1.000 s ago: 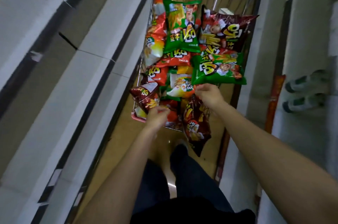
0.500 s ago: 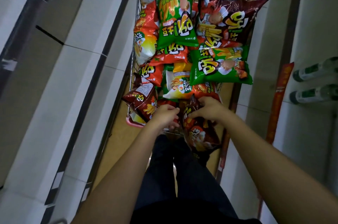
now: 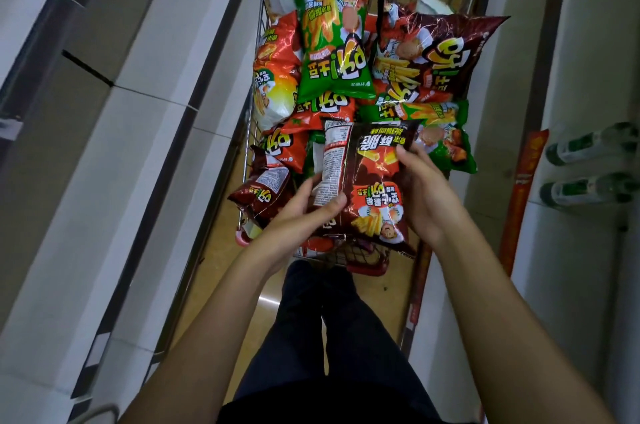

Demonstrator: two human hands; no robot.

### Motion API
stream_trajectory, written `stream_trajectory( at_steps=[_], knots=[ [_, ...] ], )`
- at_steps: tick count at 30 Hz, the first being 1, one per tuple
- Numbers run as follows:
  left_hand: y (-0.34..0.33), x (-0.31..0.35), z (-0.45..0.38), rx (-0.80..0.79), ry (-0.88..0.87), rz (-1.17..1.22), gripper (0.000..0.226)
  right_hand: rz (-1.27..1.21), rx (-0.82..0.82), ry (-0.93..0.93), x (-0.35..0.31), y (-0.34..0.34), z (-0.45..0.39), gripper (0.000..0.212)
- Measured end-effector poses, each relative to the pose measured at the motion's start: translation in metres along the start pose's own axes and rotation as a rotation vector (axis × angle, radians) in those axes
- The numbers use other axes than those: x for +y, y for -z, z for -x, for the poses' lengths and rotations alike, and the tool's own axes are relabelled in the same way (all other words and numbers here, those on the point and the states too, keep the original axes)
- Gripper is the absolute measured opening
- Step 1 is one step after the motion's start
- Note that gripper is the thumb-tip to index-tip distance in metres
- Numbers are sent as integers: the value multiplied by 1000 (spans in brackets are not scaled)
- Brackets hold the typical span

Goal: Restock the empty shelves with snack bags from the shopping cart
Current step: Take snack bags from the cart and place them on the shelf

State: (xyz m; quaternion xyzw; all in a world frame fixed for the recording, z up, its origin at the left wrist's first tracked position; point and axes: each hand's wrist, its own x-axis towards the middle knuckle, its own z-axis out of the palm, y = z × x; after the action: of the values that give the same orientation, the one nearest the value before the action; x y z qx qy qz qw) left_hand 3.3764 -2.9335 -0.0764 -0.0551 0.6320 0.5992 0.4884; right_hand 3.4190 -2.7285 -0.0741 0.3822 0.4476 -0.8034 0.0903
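Observation:
A dark brown snack bag [image 3: 369, 177] is held up over the near end of the shopping cart [image 3: 349, 259], its back with the white label turned towards me. My left hand [image 3: 304, 212] grips its lower left edge, thumb across the label. My right hand [image 3: 424, 191] holds its right side with fingers curled on the edge. Beneath lie several more bags: a green one [image 3: 332, 42], a large brown one [image 3: 433, 56], red ones [image 3: 277, 70] and another green one [image 3: 446, 139].
Empty white shelves [image 3: 114, 118] run along the left of the aisle. On the right stands a white shelf unit [image 3: 585, 250] with two bottles [image 3: 588, 167] lying on it and an orange strip [image 3: 523, 195] at its edge. My dark-trousered legs [image 3: 332, 337] stand behind the cart.
Both hands have lifted the dark brown bag from the cart's near edge and turned it, so its back label now faces me. The view has moved closer to the cart.

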Motion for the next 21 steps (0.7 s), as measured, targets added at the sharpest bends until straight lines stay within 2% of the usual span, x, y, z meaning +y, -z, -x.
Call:
stream_trajectory(
  at_steps=[3,6,7,9,12,13,15,17,19,21],
  knots=[
    [6,3,2,38,-36,-14,66,-46,12,-13,8,-11,-1,67],
    [18,8,4,56,-65,-20,63,-48,28,1,8,-18,-1,84],
    [22,8,4,65,-66,-51,62,-46,44,25,7,-20,-1,83],
    [27,9,5,111,-80,-174,57,-6,80,134,2,-28,2,67],
    [29,6,3,185,-37,-240,47,245,75,410,-4,-40,14,54],
    [30,7,4,184,10,-140,51,331,28,510,-4,-44,20,51],
    [36,10,1,115,105,216,72,512,-131,724,1,-49,31,45],
    [46,16,1,0,129,539,89,834,-281,944,11,-52,37,42],
    [56,24,5,-87,109,647,93,1097,-398,1084,22,-48,38,49],
    [64,27,8,-118,70,638,88,1127,-453,1107,27,-44,42,48]
  ],
)
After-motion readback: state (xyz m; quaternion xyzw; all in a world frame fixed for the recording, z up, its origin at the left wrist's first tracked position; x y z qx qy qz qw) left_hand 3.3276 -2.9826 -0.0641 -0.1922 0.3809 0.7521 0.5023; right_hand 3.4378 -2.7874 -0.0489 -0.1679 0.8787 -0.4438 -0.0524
